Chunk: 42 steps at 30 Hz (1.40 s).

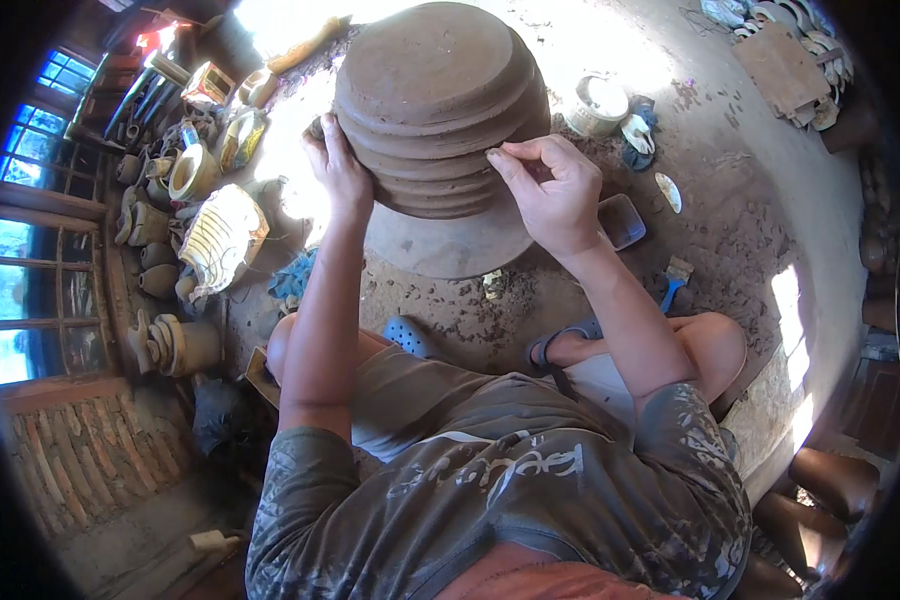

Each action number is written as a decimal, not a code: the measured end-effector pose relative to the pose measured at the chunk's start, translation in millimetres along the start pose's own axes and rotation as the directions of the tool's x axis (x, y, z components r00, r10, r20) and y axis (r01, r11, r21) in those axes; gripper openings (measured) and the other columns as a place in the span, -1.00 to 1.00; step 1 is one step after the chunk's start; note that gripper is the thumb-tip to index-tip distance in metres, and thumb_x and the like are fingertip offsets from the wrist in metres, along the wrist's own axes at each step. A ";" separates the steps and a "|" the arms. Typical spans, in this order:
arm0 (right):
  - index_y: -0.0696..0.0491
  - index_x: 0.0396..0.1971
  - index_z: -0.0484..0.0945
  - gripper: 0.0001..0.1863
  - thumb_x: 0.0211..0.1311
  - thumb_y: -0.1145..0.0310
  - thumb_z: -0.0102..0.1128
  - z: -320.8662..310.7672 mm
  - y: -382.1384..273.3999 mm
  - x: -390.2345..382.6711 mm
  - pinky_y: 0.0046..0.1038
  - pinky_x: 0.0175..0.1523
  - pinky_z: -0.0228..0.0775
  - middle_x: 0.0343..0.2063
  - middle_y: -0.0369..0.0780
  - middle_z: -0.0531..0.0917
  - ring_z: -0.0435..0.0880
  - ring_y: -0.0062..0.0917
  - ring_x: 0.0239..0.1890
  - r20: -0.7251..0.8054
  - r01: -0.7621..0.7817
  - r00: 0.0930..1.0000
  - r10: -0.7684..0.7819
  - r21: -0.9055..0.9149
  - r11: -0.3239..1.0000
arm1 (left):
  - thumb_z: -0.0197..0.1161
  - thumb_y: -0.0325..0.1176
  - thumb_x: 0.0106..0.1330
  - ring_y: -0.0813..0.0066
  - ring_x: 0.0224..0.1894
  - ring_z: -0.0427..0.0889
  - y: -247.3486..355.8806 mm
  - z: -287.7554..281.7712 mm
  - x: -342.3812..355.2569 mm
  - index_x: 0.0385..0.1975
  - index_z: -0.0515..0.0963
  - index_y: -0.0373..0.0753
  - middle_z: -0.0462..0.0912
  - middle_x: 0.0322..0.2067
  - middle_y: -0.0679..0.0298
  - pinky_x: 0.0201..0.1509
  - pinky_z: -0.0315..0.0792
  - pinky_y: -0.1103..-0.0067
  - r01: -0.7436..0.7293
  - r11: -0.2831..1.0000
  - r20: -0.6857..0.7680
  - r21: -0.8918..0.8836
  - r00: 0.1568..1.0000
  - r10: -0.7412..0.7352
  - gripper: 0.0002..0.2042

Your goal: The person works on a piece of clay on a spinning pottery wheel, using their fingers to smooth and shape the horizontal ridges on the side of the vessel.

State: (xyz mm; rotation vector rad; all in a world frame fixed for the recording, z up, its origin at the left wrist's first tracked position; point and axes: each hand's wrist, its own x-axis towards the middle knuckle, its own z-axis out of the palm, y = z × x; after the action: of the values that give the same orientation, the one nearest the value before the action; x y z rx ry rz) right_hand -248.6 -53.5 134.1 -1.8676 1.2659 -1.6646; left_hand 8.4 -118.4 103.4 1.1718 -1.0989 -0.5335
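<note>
A large unfired clay pot [435, 95] with horizontal ridges and a flat top stands on a wide round grey base [442, 250] at the upper middle of the head view. My left hand [342, 170] grips the pot's left side, fingertips against the clay. At the right side of the pot, my right hand [555, 195] is closed, thumb and forefinger pinched at a ridge; whatever is between the fingertips is too small to make out.
Pots and vessels [158, 282], a striped basin [225, 235] and tools crowd the left by windows. A white bucket [592, 103], clear plastic tub [622, 222] and blue-handled brush [677, 278] lie right. My crossed legs, sandals and glossy pots [830, 480] are lower in view.
</note>
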 end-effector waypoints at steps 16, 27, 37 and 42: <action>0.12 -0.38 0.73 -0.80 0.30 0.30 0.49 -43.1 92.0 59.7 -0.59 -0.37 0.40 -0.53 -0.36 0.69 0.56 -0.73 -0.51 0.147 -0.480 0.877 0.457 0.271 0.834 | 0.09 -0.28 0.56 -0.30 0.49 0.24 -48.8 -30.6 24.1 0.46 0.28 -0.41 0.34 0.39 -0.30 0.52 0.24 0.17 -0.331 0.847 0.222 0.416 0.940 0.258 -0.45; 0.13 0.42 0.44 -0.33 0.24 0.53 0.19 -17.4 24.8 -9.5 -0.47 -0.24 0.57 -0.60 -0.22 0.69 0.65 -0.64 -0.52 0.150 -0.186 0.972 0.181 0.021 0.982 | -0.14 -0.16 0.69 -0.13 0.38 0.36 -10.1 -9.6 -5.1 0.37 0.32 -0.37 0.35 0.31 -0.23 0.46 0.26 0.22 0.015 0.973 -0.015 0.231 1.000 -0.012 -0.54; 0.23 0.47 0.34 -0.24 0.20 0.55 0.21 32.0 -15.8 -57.9 -0.34 -0.40 0.57 -0.59 -0.20 0.63 0.64 -0.32 -0.61 0.054 0.086 0.996 -0.074 -0.268 0.960 | -0.16 0.00 0.72 0.15 0.34 0.38 -5.1 12.4 -28.0 0.28 0.21 -0.48 0.38 0.25 -0.12 0.46 0.23 0.31 0.072 0.995 -0.167 -0.069 0.983 -0.083 -0.45; 0.03 0.24 0.66 -0.48 0.23 0.43 0.36 29.7 -45.2 -64.9 -0.43 -0.42 0.55 -0.45 -0.14 0.73 0.73 -0.37 -0.50 0.328 0.225 0.938 -0.111 -0.333 0.916 | -0.18 -0.01 0.73 0.18 0.32 0.43 18.1 15.5 -34.8 0.31 0.17 -0.48 0.44 0.23 -0.13 0.46 0.27 0.32 0.144 0.986 -0.151 -0.089 0.976 -0.156 -0.45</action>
State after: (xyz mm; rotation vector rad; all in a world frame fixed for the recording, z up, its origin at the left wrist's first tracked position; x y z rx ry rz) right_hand -198.5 12.9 119.7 -2.4073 1.3840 -1.2033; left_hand -23.3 -90.8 106.0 1.2130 -0.8522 -0.5850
